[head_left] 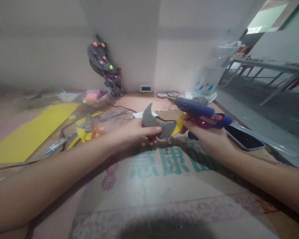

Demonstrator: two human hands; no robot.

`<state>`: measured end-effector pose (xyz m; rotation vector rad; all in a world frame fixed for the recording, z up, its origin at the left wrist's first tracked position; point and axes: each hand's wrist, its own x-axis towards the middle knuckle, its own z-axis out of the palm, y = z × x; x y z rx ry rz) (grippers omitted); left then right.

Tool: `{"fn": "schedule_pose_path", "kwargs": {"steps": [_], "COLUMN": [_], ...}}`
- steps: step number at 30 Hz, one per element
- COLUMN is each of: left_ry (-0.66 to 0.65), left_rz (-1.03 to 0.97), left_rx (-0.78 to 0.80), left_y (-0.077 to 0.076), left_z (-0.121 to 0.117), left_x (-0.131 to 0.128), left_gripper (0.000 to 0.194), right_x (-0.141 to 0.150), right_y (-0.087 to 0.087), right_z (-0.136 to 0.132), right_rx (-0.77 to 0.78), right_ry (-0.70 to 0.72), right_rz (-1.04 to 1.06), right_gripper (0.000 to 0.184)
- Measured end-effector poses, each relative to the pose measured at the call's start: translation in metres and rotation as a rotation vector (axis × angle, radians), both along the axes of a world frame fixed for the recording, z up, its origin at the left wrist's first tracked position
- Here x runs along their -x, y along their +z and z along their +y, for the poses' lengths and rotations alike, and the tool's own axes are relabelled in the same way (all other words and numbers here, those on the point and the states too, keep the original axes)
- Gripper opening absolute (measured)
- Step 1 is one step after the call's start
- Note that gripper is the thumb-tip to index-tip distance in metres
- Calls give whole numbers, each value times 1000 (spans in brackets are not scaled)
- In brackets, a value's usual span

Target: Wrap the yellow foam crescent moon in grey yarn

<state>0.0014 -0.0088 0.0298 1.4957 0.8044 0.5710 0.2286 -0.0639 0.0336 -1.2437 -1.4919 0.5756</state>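
Observation:
My left hand (144,131) is closed around a crescent shape wrapped in grey yarn (158,123), its thumb across the front. A bare yellow end (178,125) of the crescent sticks out to the right, and a small yarn loop hangs below. My right hand (199,127) is closed about a blue hot glue gun (201,111), whose red light is lit. The gun's nozzle points left above the crescent, and a clear glue stick (264,137) juts from its back. Fingertips of my right hand also touch the yellow end. The grip round the handle is partly hidden.
Left lie yellow sheets (37,129), pliers (88,127) and pens (61,143). A grey crescent with coloured beads (98,58) hangs at the wall near a small clock (146,88). Right are a phone (246,137) and a water bottle (210,74). Printed cardboard (144,196) covers the front.

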Motion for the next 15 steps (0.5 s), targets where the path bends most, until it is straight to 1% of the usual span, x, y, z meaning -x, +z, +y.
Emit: {"fn": "schedule_pose_path", "kwargs": {"steps": [2,4,6,8,11,13,15], "left_ry": [68,155,220,257,272,309,360], "left_rz": [-2,-29,-26,29,137,171,143], "left_rx": [-86,-173,-256,-321,-357,-364,-392], "left_y": [0,-1,-4,-7,-11,-12,-13], "left_z": [-3,-3,1,7,11,10,7], "left_x": [-1,-1,2,6,11,11,9], "left_gripper": [30,30,35,41,42,40,32], "right_x": [0,-1,-4,-9,-18,-26,-32], "right_y": [1,2,2,0,-8,-15,-20], "right_z": [2,3,5,6,5,4,3], "right_rx": [-14,12,42,70,123,103,68], "right_ry": [-1,13,45,83,140,137,129], "right_rz": [7,0,-45,-106,-160,-210,-241], "right_gripper": [16,19,22,27,34,33,32]}}
